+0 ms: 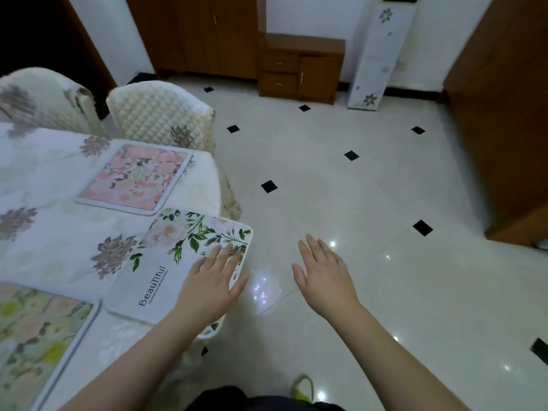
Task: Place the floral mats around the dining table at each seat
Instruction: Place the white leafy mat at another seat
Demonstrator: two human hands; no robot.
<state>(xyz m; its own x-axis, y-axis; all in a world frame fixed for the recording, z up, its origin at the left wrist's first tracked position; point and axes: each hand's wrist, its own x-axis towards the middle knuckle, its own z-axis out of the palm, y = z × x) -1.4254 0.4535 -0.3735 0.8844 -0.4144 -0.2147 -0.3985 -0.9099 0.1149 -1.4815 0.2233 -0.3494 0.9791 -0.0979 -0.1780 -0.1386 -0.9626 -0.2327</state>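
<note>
While left hand (212, 280) presses leafy mat (178, 262) flat, right hand (323, 274) hovers, fingers straight.

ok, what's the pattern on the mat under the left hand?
Head view: the mat under the left hand is white with green leaves, pale pink flowers and the word "Beautiful".

I see open tiled floor (370, 188) right of the dining table (53, 179), wide enough for both hands. Two quilted chairs (157, 114) crowd the table's far edge; a low wooden cabinet (301, 69) stands well beyond.
</note>
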